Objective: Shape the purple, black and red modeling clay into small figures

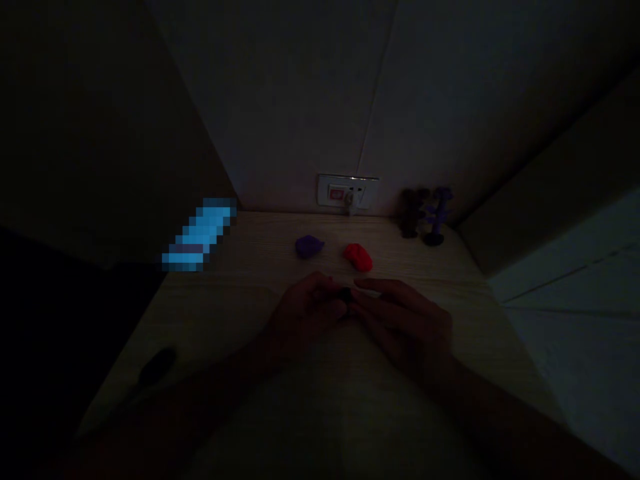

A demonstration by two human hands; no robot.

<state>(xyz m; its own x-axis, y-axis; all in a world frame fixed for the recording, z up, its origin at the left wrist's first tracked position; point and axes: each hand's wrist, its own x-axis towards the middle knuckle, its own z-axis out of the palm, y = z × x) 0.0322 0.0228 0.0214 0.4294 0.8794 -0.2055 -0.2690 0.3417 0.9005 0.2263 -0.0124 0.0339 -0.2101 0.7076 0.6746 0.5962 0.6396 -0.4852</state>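
Observation:
In dim light, my left hand (305,310) pinches a small dark lump (346,293) between thumb and fingers, just above the wooden tabletop. My right hand (410,320) meets it from the other side, its fingertips pressed on the same lump while one finger stretches out over it. The lump is mostly covered by fingers, and its exact kind is too dark to make out. Beyond the hands lie a purple clay-like lump (309,247) and a bright red clay-like lump (358,257), apart from each other and untouched.
A lit phone-like screen (200,237), pixelated, is at the left edge of the wooden table (240,267). Two small dark figures (413,213), (436,217) stand at the back right. A wall socket (347,192) with a plug sits behind. A dark oval object (157,365) lies near my left forearm.

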